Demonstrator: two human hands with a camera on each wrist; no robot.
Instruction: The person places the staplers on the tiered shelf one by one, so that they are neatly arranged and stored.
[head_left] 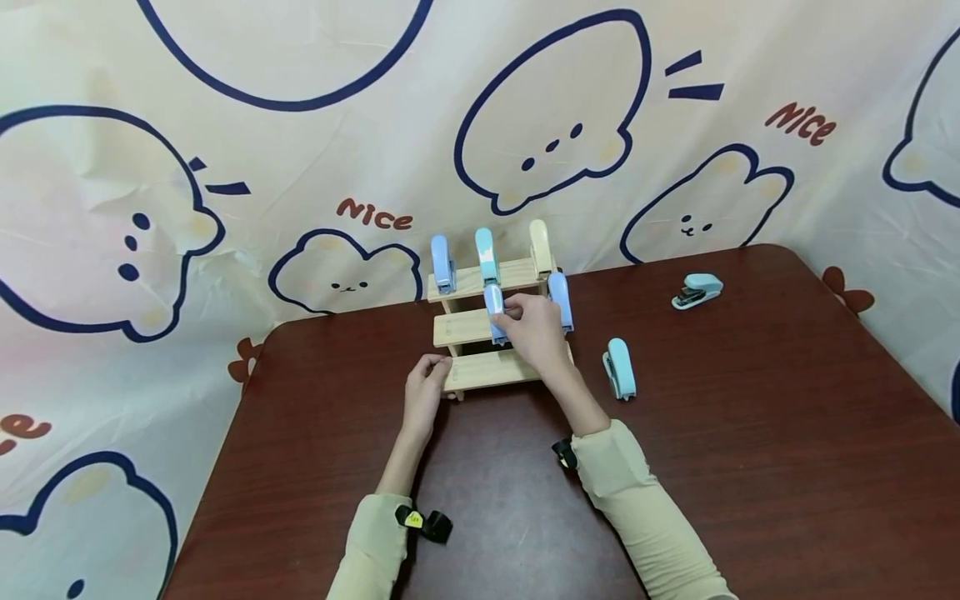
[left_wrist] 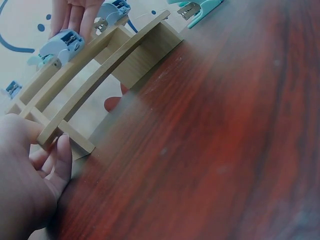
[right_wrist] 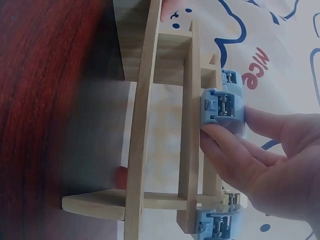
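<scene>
A three-tier wooden rack (head_left: 487,371) stands toward the back of the table. My left hand (head_left: 423,392) grips the left end of its lowest board, thumb above and fingers beneath in the left wrist view. With my right hand (head_left: 536,333) I pinch a blue stapler (right_wrist: 222,107), which stands upright at the middle board. Another blue stapler (head_left: 560,300) stands at that board's right end. Along the top board are a blue stapler (head_left: 442,265), a teal stapler (head_left: 487,257) and a cream stapler (head_left: 540,248).
To the right of the rack a light teal stapler (head_left: 619,368) lies on the dark wooden table (head_left: 750,433). Farther back on the right is another pale teal stapler (head_left: 699,290). A printed cloth (head_left: 555,67) hangs close behind the rack.
</scene>
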